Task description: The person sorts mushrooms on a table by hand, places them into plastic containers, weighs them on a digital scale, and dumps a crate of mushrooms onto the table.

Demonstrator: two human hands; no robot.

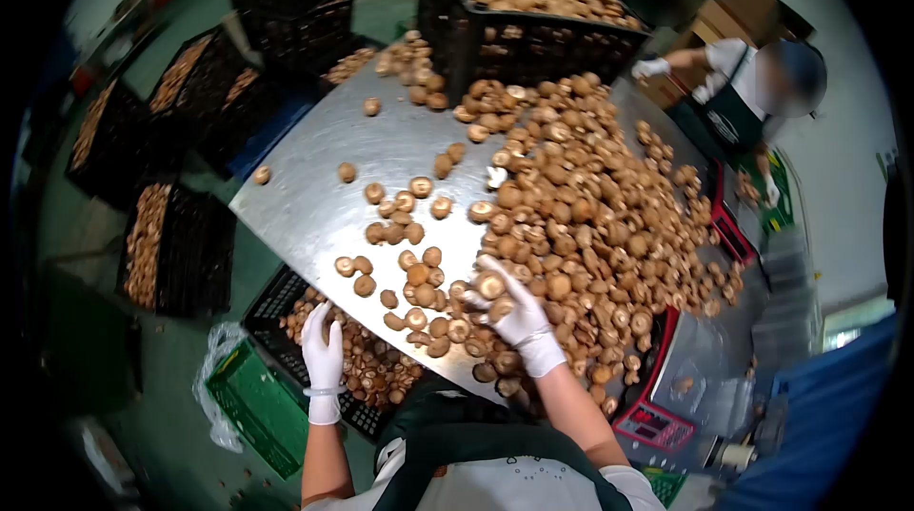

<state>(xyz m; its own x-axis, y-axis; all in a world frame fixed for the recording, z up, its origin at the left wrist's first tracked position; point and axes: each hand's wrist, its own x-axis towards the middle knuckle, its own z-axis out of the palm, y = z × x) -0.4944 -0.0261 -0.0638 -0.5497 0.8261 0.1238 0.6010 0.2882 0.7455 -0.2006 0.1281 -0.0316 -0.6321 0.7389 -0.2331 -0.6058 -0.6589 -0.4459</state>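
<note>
My right hand [522, 317], in a white glove, is over the steel table with its fingers curled around mushrooms [490, 284]. Brown-capped loose mushrooms [419, 273] lie to its left, and a large mushroom heap [571, 197] rises beyond it and to its right. Over a black crate [269, 306] below the table's edge, my left hand [324, 351] has its gloved fingers stretched out and the thumb apart, with nothing seen in it. Mushrooms [371, 368] partly fill that crate.
A full black crate [533, 35] stands on the steel table [305, 187]. Red scales [657, 425] sit at the right edge. A co-worker [733, 97] stands at the far right. A green crate [257, 406] and stacked mushroom crates [195, 254] are on the floor to the left.
</note>
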